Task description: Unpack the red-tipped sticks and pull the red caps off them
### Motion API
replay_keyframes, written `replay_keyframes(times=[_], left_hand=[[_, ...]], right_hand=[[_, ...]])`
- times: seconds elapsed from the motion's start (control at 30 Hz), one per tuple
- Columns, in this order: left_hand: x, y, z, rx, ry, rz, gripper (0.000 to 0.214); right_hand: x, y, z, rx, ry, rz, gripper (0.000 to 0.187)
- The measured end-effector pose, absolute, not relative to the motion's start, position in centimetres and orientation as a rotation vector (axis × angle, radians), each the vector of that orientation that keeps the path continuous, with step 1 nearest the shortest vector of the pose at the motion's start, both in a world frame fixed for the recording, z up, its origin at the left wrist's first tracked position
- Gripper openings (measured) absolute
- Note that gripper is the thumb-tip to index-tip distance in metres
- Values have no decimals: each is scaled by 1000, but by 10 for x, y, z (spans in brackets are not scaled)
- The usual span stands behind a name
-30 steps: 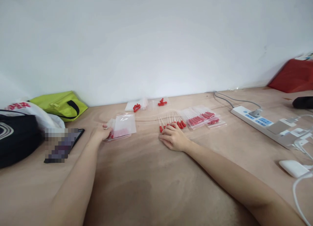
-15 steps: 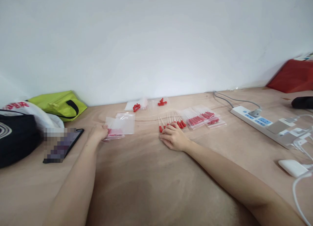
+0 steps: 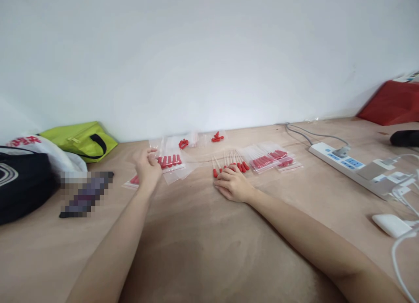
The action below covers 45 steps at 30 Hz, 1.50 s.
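Sticks with red caps (image 3: 239,166) are lying loose just beyond our right grip (image 3: 233,185), resting spread; we are pinching a small clear plastic bag (image 3: 170,162) of more in our left grip (image 3: 148,165).

On the tabletop (image 3: 196,237), the loose sticks (image 3: 229,159) lie between the pouch (image 3: 170,161) in the left hand (image 3: 147,166) and the filled pouches (image 3: 271,156), with the power strip (image 3: 343,162) farther right.

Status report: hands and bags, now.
Left hand up, holding clear bag of red-tipped sticks. Right hand flat on table, fingers at loose sticks. Filled bags further right, clear of both hands.
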<state>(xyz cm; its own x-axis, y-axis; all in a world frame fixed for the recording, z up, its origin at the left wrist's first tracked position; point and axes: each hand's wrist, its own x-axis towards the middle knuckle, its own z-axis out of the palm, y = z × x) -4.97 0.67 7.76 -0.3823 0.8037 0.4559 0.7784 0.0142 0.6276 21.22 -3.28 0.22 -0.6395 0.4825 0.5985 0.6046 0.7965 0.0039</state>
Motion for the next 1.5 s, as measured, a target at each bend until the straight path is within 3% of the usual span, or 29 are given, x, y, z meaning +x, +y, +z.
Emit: replay_keyframes(times=[0.27, 0.53, 0.83, 1.37, 1.5], left_hand=[[-12, 5, 22, 1787, 1951, 1002, 32], [-21, 4, 25, 2127, 2107, 851, 29], [-34, -1, 30, 2073, 2342, 103, 42], [-91, 1, 38, 2315, 2266, -146, 37], [-105, -1, 40, 2530, 2271, 112, 32]], right_hand=[[211, -33, 3, -810, -2389, -241, 19], [210, -33, 1, -812, -2373, -269, 17], [193, -29, 5, -936, -2388, -514, 18], [186, -19, 8, -930, -2461, -599, 22], [192, -25, 7, -853, -2459, -632, 22]])
